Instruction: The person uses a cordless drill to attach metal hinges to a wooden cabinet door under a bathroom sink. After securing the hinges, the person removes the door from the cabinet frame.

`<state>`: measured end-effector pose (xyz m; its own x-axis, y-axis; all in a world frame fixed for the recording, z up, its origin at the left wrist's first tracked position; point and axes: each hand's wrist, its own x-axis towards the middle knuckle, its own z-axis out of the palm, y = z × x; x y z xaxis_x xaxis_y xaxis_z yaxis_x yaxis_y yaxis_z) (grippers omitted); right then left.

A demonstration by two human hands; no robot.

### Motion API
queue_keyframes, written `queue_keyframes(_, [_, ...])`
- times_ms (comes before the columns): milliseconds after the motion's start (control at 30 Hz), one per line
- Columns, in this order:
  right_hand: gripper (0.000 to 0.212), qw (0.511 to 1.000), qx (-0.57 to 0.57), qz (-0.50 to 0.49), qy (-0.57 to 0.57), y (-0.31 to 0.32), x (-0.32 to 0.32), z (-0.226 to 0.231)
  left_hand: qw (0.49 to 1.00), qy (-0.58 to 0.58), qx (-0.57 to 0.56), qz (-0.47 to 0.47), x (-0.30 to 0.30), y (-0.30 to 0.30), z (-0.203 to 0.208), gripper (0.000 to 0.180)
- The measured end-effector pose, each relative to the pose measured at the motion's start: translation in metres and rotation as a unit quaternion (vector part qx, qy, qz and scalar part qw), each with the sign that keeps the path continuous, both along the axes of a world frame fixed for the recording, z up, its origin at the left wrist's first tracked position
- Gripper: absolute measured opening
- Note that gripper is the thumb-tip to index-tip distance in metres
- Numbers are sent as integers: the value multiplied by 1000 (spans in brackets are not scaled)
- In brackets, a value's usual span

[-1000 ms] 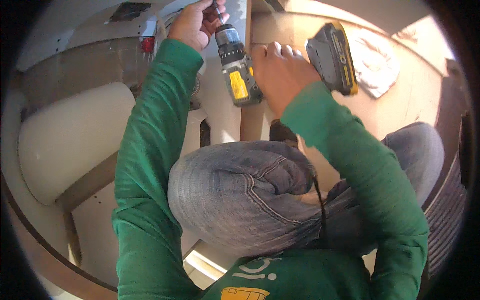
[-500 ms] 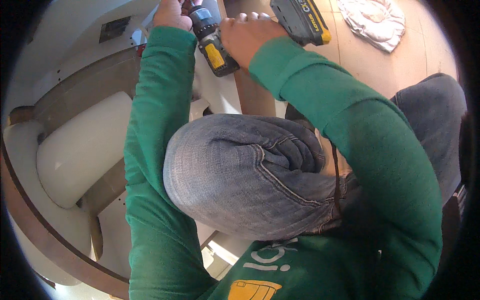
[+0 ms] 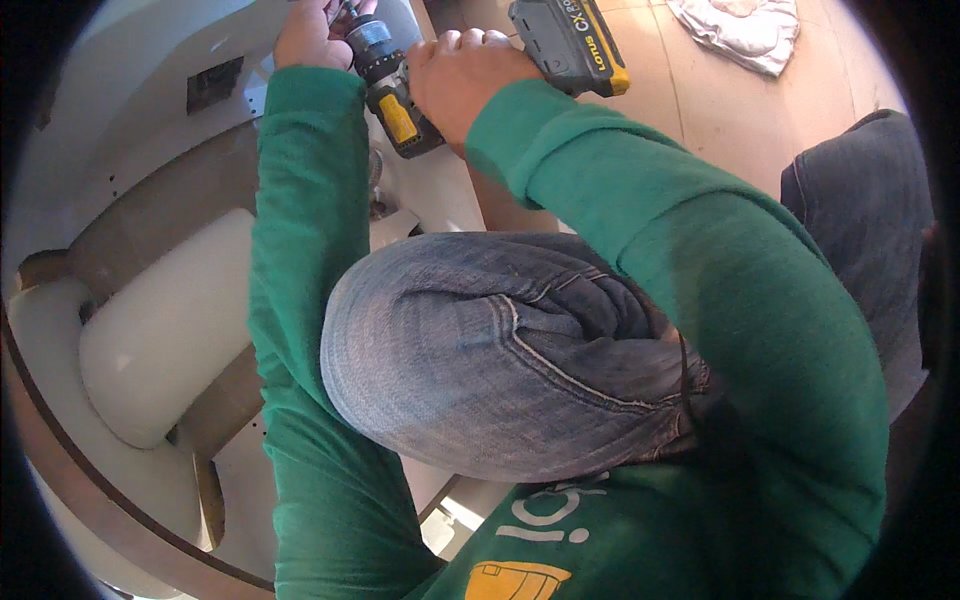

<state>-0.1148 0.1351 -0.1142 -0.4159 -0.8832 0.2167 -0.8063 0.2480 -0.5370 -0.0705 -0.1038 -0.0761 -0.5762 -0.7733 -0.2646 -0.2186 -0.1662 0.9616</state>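
My right hand [image 3: 468,80] is wrapped round the handle of a black and grey cordless drill [image 3: 398,118] with yellow parts. The drill's battery pack [image 3: 575,50] sticks out to the right of that hand. Its chuck points up and left, toward my left hand [image 3: 312,38]. There my left fingers are closed round a thin metal piece at the drill's front end, by the upper edge of the picture. Whether this is the bit or a screw cannot be made out, as the fingers and the picture's edge partly hide it.
At the left stands a white cabinet-like unit with a rounded white body [image 3: 165,330] inside and a brown curved edge [image 3: 90,490]. A dark square opening [image 3: 214,85] shows in its panel. My bent knee [image 3: 480,360] fills the middle. A white cloth [image 3: 740,30] lies on the tiled floor.
Both hands and the drill have shifted a little to the left in the picture. The cloth and battery pack also appear farther left. My grip on the drill is unchanged.
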Motion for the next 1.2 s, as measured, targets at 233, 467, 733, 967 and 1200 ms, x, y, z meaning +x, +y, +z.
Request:
queue_keyframes(233, [35, 999, -1, 13, -29, -5, 2, 7, 997, -48, 1, 57, -2, -8, 16, 15])
queue_keyframes(467, [40, 998, 10, 23, -53, -9, -1, 13, 998, -45, 3, 52, -5, -10, 25, 11])
queue_keyframes(733, [42, 998, 12, 34, -56, -11, 3, 13, 996, -72, 5, 44, 4, -19, 21, 14])
queue_keyframes(967, [39, 999, -2, 24, -48, -12, 4, 10, 997, -50, -4, -52, 5, -20, 21, 21])
queue_keyframes(1200, [40, 999, -12, 7, -51, -16, 14, 8, 997, -70, -28, -26, 1, -12, 27, 17])
